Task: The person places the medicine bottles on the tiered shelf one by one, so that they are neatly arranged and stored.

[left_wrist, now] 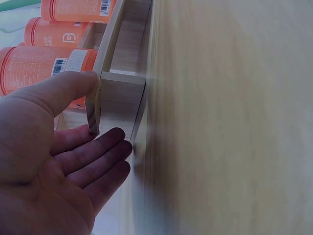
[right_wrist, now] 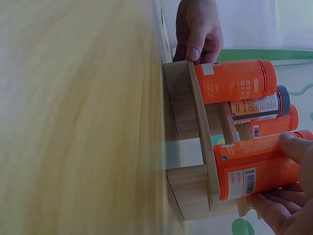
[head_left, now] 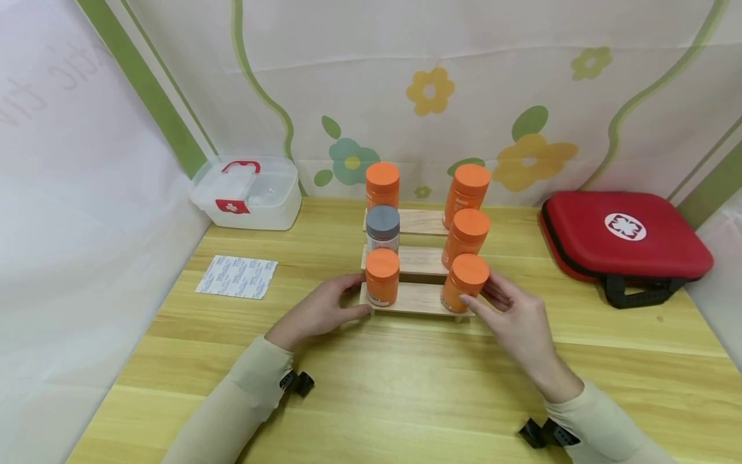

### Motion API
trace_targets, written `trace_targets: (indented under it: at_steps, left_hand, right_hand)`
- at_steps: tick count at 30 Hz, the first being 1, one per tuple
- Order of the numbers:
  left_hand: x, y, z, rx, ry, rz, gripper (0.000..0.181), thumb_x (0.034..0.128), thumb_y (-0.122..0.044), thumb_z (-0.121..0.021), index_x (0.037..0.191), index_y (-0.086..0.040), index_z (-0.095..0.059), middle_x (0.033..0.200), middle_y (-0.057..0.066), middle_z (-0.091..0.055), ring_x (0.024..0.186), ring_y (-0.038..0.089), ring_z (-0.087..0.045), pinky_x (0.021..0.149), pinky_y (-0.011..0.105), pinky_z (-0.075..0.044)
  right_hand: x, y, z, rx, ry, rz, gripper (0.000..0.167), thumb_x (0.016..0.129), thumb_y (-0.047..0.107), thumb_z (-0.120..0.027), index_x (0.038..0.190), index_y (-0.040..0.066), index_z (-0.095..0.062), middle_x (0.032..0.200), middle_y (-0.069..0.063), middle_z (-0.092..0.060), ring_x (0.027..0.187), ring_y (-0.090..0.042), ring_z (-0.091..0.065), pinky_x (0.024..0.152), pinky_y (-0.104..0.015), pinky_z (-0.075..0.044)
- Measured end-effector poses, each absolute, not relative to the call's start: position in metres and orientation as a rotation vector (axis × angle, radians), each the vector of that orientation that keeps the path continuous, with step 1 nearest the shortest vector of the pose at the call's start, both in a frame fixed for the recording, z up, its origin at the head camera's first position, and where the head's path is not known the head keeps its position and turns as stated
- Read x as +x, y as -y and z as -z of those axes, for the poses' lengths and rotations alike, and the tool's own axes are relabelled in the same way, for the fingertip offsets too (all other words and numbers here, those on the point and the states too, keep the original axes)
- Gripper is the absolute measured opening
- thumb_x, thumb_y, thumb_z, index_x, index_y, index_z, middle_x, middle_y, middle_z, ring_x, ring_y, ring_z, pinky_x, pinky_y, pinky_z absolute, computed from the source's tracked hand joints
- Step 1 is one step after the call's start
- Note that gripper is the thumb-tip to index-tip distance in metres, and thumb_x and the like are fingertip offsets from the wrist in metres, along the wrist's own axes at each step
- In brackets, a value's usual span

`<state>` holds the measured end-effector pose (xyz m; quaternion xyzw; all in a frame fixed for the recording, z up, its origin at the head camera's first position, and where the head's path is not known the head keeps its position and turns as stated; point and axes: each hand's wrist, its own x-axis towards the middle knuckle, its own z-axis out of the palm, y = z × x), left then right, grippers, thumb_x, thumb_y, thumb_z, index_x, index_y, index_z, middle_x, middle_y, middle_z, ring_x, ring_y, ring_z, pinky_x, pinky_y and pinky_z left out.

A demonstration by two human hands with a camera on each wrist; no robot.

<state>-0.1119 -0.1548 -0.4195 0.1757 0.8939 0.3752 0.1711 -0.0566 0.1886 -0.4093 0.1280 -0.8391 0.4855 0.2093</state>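
Observation:
A three-tiered wooden stand (head_left: 420, 298) holds several orange bottles and one grey-capped bottle (head_left: 383, 222). At its left end, my left hand (head_left: 321, 309) pinches the lowest board, thumb in front and index finger behind, beside the front left orange bottle (head_left: 382, 277). In the left wrist view the other fingers (left_wrist: 100, 169) extend past the board's end. My right hand (head_left: 518, 322) holds the front right orange bottle (head_left: 470, 270), its thumb on the near side and fingers behind. The right wrist view has this bottle (right_wrist: 239, 174) upright at the end of the lowest board.
A clear first-aid box (head_left: 261, 209) with a red handle stands at the back left. In front of it lies a white printed packet (head_left: 237, 277). A red zipped first-aid case (head_left: 626, 232) sits on the right. Printed fabric (head_left: 371, 38) hangs behind the table.

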Motion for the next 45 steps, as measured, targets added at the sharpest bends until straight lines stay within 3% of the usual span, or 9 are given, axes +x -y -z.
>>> trace_targets:
  at_steps: [15,19,23,32,36,39,42,45]
  left_hand:
    - [-0.111,0.157,0.418,0.494,-2.535,-1.074,0.071,0.1007,-0.041,-0.078,0.161,-0.016,-0.051,0.163,0.007,-0.056,0.153,0.028,-0.051,0.13,0.051,-0.04]
    - [-0.111,0.157,0.418,0.498,-2.532,-1.074,0.07,0.1008,-0.04,-0.078,0.161,-0.015,-0.051,0.163,0.007,-0.056,0.153,0.028,-0.051,0.13,0.051,-0.04]
    - [-0.111,0.157,0.418,0.5,-2.531,-1.071,0.071,0.1011,-0.04,-0.077,0.161,-0.014,-0.051,0.163,0.008,-0.056,0.153,0.029,-0.051,0.13,0.051,-0.04]
    - [-0.11,0.157,0.418,0.499,-2.528,-1.07,0.071,0.1007,-0.041,-0.078,0.161,-0.014,-0.051,0.163,0.007,-0.056,0.153,0.028,-0.051,0.13,0.051,-0.04]
    - [-0.111,0.157,0.417,0.502,-2.526,-1.069,0.072,0.1004,-0.042,-0.078,0.161,-0.015,-0.051,0.163,0.007,-0.056,0.153,0.028,-0.051,0.13,0.051,-0.04]
    - [-0.111,0.158,0.416,0.506,-2.526,-1.062,0.073,0.1002,-0.044,-0.078,0.162,-0.015,-0.051,0.163,0.007,-0.056,0.153,0.028,-0.051,0.13,0.051,-0.04]
    - [-0.11,0.16,0.416,0.518,-2.528,-1.045,0.074,0.1,-0.045,-0.078,0.162,-0.015,-0.051,0.164,0.007,-0.055,0.154,0.029,-0.05,0.13,0.052,-0.039]
    - [-0.11,0.165,0.414,0.534,-2.533,-1.018,0.074,0.1003,-0.046,-0.077,0.162,-0.015,-0.05,0.165,0.007,-0.054,0.155,0.03,-0.049,0.13,0.053,-0.039]
  right_hand:
    - [-0.055,-0.185,0.411,0.37,2.312,-1.302,0.055,0.079,-0.007,-0.092,0.131,-0.008,-0.073,0.122,-0.028,-0.077,0.11,0.019,-0.063,0.088,-0.009,-0.057]
    - [-0.054,-0.184,0.41,0.357,2.324,-1.303,0.056,0.08,-0.006,-0.092,0.132,-0.007,-0.072,0.123,-0.028,-0.076,0.11,-0.01,-0.076,0.088,-0.01,-0.057]
    - [-0.054,-0.183,0.409,0.356,2.335,-1.308,0.056,0.081,-0.005,-0.091,0.134,-0.007,-0.072,0.124,-0.028,-0.076,0.108,-0.042,-0.076,0.089,-0.01,-0.057]
    - [-0.053,-0.184,0.41,0.368,2.34,-1.283,0.056,0.08,-0.006,-0.091,0.133,-0.008,-0.072,0.125,-0.029,-0.075,0.107,-0.046,-0.076,0.09,-0.008,-0.055]
    - [-0.053,-0.186,0.41,0.377,2.349,-1.261,0.057,0.079,-0.006,-0.092,0.132,-0.008,-0.072,0.125,-0.029,-0.075,0.108,-0.04,-0.077,0.089,-0.007,-0.055]
    - [-0.052,-0.189,0.409,0.395,2.365,-1.273,0.059,0.079,-0.008,-0.091,0.134,-0.009,-0.071,0.127,-0.029,-0.075,0.113,-0.013,-0.075,0.09,-0.007,-0.056]
    - [-0.051,-0.193,0.406,0.426,2.371,-1.312,0.062,0.079,-0.011,-0.09,0.137,-0.01,-0.068,0.13,-0.031,-0.073,0.117,0.013,-0.064,0.09,-0.008,-0.056]
    - [-0.05,-0.198,0.401,0.456,2.365,-1.338,0.065,0.078,-0.015,-0.088,0.139,-0.012,-0.065,0.132,-0.032,-0.071,0.119,0.02,-0.06,0.092,-0.007,-0.055]
